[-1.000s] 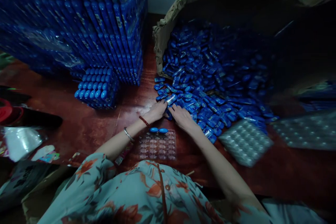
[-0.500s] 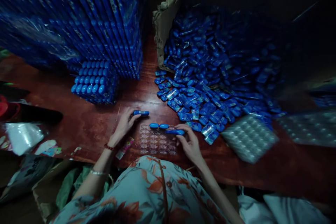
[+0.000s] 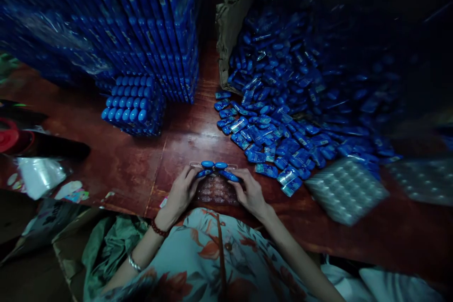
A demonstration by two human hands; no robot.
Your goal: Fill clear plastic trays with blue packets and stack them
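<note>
My left hand [image 3: 182,188] pinches a small blue container [image 3: 203,173] with rounded ends, over a clear plastic tray [image 3: 216,194] with rows of moulded pockets. Opposite it, my right hand [image 3: 251,192] grips another blue container [image 3: 230,176], slightly tilted. The inner ends of both held containers come close together at the tray's middle. Just beyond them, two more blue containers [image 3: 211,164] stand side by side in the far row of the tray. My fingers cover the tray's left and right sides.
Loose blue containers [image 3: 279,141] spill from a torn cardboard box [image 3: 226,33] at right. Stacked clear trays [image 3: 347,191] lie nearer me. At left stand a filled block of containers [image 3: 130,104], a tall wrapped stack [image 3: 141,23] and a dark red-lidded bottle [image 3: 53,144].
My left hand has moved right and nearer, bringing its container over the tray beside the one in my right hand. The view has shifted slightly.
</note>
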